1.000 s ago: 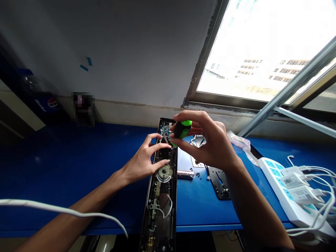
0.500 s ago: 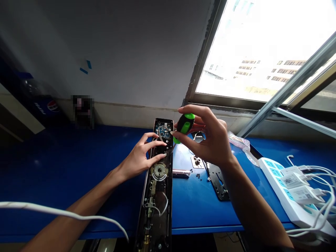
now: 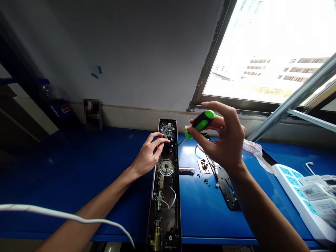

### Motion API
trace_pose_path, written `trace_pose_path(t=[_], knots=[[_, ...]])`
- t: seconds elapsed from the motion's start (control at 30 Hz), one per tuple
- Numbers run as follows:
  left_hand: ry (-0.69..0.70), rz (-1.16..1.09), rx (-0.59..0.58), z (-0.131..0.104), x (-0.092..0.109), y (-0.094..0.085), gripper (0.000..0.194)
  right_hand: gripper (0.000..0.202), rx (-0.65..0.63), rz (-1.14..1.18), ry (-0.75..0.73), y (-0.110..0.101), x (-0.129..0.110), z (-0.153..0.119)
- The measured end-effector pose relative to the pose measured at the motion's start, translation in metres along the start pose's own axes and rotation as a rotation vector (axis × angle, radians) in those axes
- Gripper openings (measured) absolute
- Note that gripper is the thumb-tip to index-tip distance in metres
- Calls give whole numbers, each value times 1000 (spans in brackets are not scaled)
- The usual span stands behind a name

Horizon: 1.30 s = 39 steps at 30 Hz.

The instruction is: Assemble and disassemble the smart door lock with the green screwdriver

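Observation:
A long dark housing (image 3: 176, 182) lies lengthwise in front of me, with a blue circuit board (image 3: 168, 131) at its far end and a round metal part (image 3: 166, 167) in the middle. My left hand (image 3: 150, 154) rests at the housing's left side, fingertips pinched together over the area just below the board; anything between them is too small to tell. My right hand (image 3: 223, 134) holds a green and black screwdriver (image 3: 201, 123) by its handle, tilted, its shaft pointing down-left toward the housing's right edge.
Right of the housing are a shiny cylinder (image 3: 187, 170), a square metal plate (image 3: 204, 166), small screws (image 3: 206, 181) and a black slotted plate (image 3: 229, 190). A power strip (image 3: 294, 189) with chargers sits far right. A white cable (image 3: 86, 220) crosses the lower left.
My right hand and the screwdriver have moved right, away from the housing, and the screwdriver tilts more. The fingers of my left hand have drawn together. The whole view has shifted slightly.

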<state>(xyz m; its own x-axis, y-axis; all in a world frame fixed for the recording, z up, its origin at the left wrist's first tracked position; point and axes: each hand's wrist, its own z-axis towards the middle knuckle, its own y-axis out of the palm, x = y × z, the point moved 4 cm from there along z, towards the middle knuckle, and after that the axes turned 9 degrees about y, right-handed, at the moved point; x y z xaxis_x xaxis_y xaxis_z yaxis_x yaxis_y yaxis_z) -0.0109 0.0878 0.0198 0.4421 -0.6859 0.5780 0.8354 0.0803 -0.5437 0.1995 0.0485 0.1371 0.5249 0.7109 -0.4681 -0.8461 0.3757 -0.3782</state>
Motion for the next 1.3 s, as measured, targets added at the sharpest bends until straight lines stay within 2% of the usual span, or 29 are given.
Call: trace_pose_path(t=[0.17, 0.3, 0.4, 0.5, 0.6, 0.93, 1.13, 1.3], knots=[[3, -6, 12, 4, -4, 2, 29, 52, 135, -16, 13, -12, 15, -6], [-6, 74, 12, 0, 6, 0, 30, 50, 109, -57, 75, -15, 33, -22], [-52, 247, -16, -12, 25, 0, 41, 46, 17, -144, 86, -10, 45, -35], [-29, 298, -196, -24, 44, 11, 51, 40, -101, -168, 81, -3, 52, -48], [-16, 305, -273, -31, 51, 22, 58, 35, -180, -180, 124, 2, 57, -56], [-10, 302, -197, -25, 44, 29, 56, 7, -466, -464, 359, 14, 62, -67], [-4, 291, -171, -20, 41, 31, 54, 18, -647, -546, 532, 19, 66, -76], [3, 288, -144, -15, 36, 34, 59, 27, -783, -513, 586, 30, 74, -88]])
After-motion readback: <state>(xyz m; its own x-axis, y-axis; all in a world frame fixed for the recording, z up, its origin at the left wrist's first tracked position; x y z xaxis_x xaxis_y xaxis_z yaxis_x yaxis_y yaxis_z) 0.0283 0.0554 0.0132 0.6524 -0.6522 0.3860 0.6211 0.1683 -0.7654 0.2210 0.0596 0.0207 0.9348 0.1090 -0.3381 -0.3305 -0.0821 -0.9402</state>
